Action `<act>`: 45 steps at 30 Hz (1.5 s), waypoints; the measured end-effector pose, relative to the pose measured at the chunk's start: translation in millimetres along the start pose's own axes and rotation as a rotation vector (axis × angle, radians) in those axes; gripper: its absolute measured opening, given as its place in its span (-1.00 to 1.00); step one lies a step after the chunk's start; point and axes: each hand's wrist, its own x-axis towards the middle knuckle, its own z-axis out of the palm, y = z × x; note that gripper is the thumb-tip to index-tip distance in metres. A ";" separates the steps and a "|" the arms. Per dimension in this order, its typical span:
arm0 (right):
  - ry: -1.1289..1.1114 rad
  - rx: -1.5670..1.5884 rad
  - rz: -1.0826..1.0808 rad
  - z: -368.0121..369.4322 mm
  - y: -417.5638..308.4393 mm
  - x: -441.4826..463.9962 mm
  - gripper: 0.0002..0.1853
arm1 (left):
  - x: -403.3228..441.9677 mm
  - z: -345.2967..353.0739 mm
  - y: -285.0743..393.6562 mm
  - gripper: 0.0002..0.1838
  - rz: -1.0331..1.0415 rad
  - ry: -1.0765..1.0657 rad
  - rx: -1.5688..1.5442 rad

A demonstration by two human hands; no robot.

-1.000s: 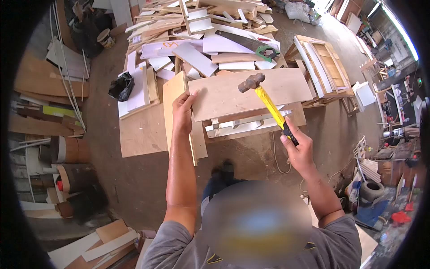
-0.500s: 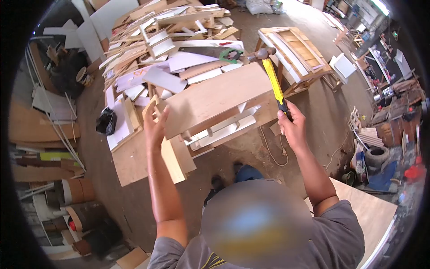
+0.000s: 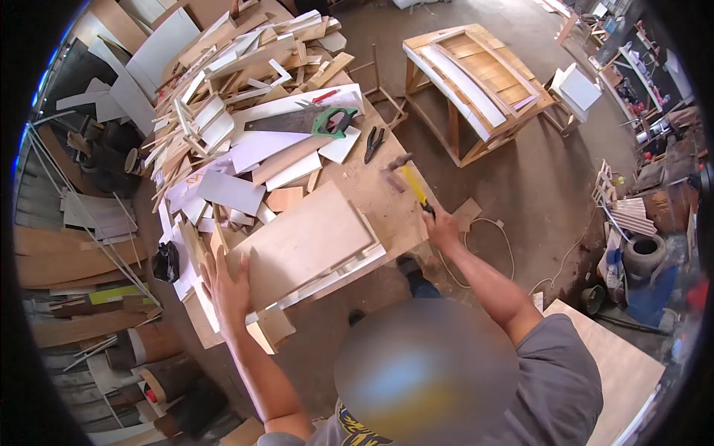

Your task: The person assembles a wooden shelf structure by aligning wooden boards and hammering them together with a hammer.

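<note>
A hammer (image 3: 413, 186) with a yellow and black handle is gripped in my right hand (image 3: 445, 230). Its blurred head is low over the right part of the worktable (image 3: 411, 223). My left hand (image 3: 229, 290) has its fingers stretched and apart at the left end of a wooden box-like piece (image 3: 305, 241). The piece has a broad plywood face upward and white strips along its near side. Whether the left palm presses on its end I cannot tell. Pliers (image 3: 375, 144) and a green-handled handsaw (image 3: 297, 123) lie behind the piece.
Scrap wood (image 3: 238, 67) is heaped over the far left of the table. A black plastic bag (image 3: 165, 262) sits at the left edge. Beyond on the right stands a wooden frame table (image 3: 476, 89). A cable (image 3: 512, 256) lies on the floor, and a plywood sheet (image 3: 602, 357) is at my right.
The hammer has come down from its raised position, moving left and lower with my right hand. The wooden piece now rests flatter on the table, and my left hand has moved down with it.
</note>
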 end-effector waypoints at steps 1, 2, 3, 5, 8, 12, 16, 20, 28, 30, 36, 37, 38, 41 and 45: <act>-0.090 -0.049 -0.008 4.6 11.9 4.7 -0.63 | 1.9 3.8 11.8 -0.16 0.006 0.001 -0.027; -0.126 -0.065 -0.052 11.4 23.6 8.1 -0.61 | 0.4 6.6 27.0 -0.17 0.006 0.009 -0.036; -0.192 -0.097 -0.077 13.1 27.8 14.0 -0.61 | -0.1 10.6 40.9 -0.18 -0.006 0.019 -0.023; -0.327 -0.164 -0.139 17.8 33.1 23.3 -0.62 | -0.5 18.8 63.0 -0.19 -0.041 0.042 -0.001; -0.377 -0.123 -0.264 32.5 42.3 34.5 -0.65 | -1.6 29.4 79.4 -0.23 -0.008 0.057 0.032; -0.337 -0.099 -0.384 63.3 54.4 48.3 -0.69 | -2.8 31.0 88.9 -0.27 0.047 0.060 0.041; -0.286 -0.178 -0.506 77.4 36.3 72.4 -0.67 | -0.9 32.8 87.3 -0.31 0.075 0.083 0.023; -0.156 -0.181 -0.657 94.2 9.7 115.3 -0.66 | -0.3 30.7 90.6 -0.32 0.075 0.099 0.007; -0.297 -0.333 -0.581 121.6 -63.7 240.5 -0.50 | 0.9 28.8 91.2 -0.30 0.100 0.117 -0.006; -0.257 -0.317 -0.653 131.2 -57.9 256.3 -0.53 | 0.6 28.6 91.8 -0.29 0.102 0.121 -0.006; -0.252 -0.284 -0.675 118.7 -52.6 236.4 -0.58 | 3.3 30.5 87.9 -0.26 0.129 0.128 -0.010; -0.335 -0.294 -0.679 118.3 -50.2 217.4 -0.58 | 3.2 30.2 88.3 -0.26 0.127 0.126 -0.008; -0.416 -0.304 -0.684 118.0 -47.8 199.4 -0.58 | 2.9 30.1 88.7 -0.25 0.124 0.126 -0.006; -0.402 -0.247 -0.836 129.2 -29.8 152.9 -0.70 | 2.8 29.7 90.9 -0.24 0.124 0.128 -0.005; -0.259 -0.248 -1.087 125.1 -37.5 150.5 -0.86 | 2.6 29.5 89.3 -0.24 0.128 0.133 -0.015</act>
